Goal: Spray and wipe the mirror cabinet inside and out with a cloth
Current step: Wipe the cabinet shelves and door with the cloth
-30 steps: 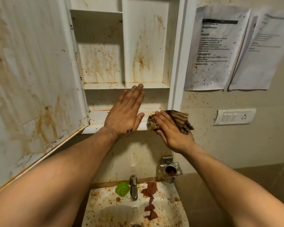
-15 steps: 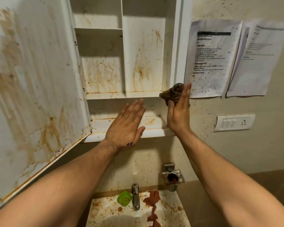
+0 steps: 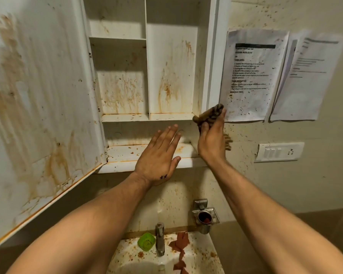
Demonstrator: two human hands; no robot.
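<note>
Currently: my right hand (image 3: pixel 211 143) clamped on the cloth (image 3: pixel 210 113), at the right frame of the cabinet (image 3: pixel 213 56); left hand (image 3: pixel 158 155) flat, fingers straight, empty. I'd press firmly and stroke along the stained edge.

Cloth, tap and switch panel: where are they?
cloth (image 3: pixel 211 113): head view, on its striped folds.
tap (image 3: pixel 160 242): head view, middle of its metal body.
switch panel (image 3: pixel 279 152): head view, centre of its white plate.
</note>
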